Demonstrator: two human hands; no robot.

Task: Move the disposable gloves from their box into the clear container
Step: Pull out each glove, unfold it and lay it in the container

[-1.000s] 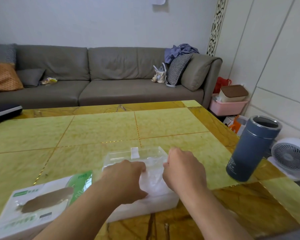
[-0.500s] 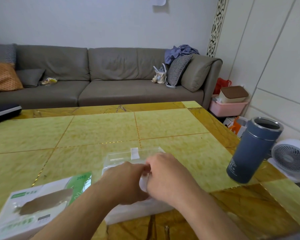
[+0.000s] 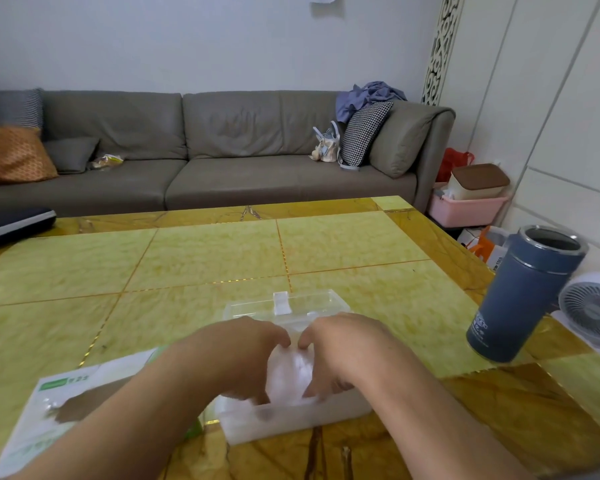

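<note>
Nearest to us, our two forearms reach over the near edge of the green and amber tiled table (image 3: 205, 258). Our left hand (image 3: 243, 355) and right hand (image 3: 343, 351) sit side by side over the clear container (image 3: 291, 419), fingers curled downward into it and pressing on the wad of translucent disposable gloves (image 3: 293, 370) that fills it. Whether the fingers actually pinch the plastic or only push on it, we cannot tell, since motion blur smears the fingertips. The container's lid (image 3: 284, 304) stands open on the far side, just beyond our knuckles. Just left of the container, partly under our left forearm, lies the white and green glove box (image 3: 66, 403) with its oval slot facing up.

Further right, near the table's edge, a dark blue tumbler (image 3: 523, 292) stands upright without a lid. Off the table beyond it are a small white fan (image 3: 593, 313) and a pink bin (image 3: 465, 207). At the back, a grey sofa (image 3: 222, 150) runs along the wall, carrying cushions and crumpled clothes.
</note>
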